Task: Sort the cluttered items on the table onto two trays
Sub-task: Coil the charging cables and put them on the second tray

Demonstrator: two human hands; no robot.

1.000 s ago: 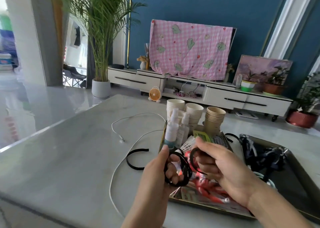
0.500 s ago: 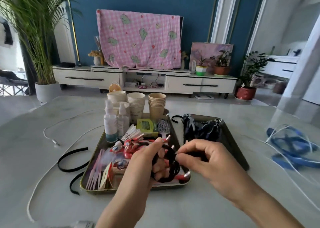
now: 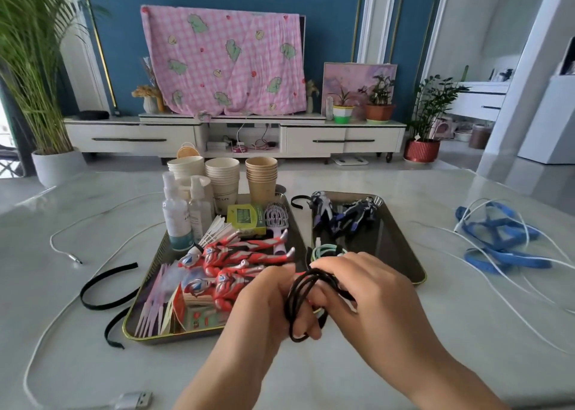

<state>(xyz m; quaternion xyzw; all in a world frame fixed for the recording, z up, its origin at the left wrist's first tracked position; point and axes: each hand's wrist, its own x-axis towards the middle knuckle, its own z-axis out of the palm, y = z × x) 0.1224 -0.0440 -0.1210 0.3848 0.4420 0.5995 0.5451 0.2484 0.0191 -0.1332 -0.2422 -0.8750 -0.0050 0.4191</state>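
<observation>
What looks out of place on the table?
Unsorted clutter: black fabric straps left of the gold-rimmed metal tray, a white USB cable at front, tangled blue straps far right. Left hand and right hand grip a black coiled cable.

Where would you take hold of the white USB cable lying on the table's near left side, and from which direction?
Probably at its USB plug: that is the only thick, rigid part, while the white cable lies thin and flat. Come from above and pinch the plug's two long sides, since it lies flat with the cable leaving to its left.
</observation>
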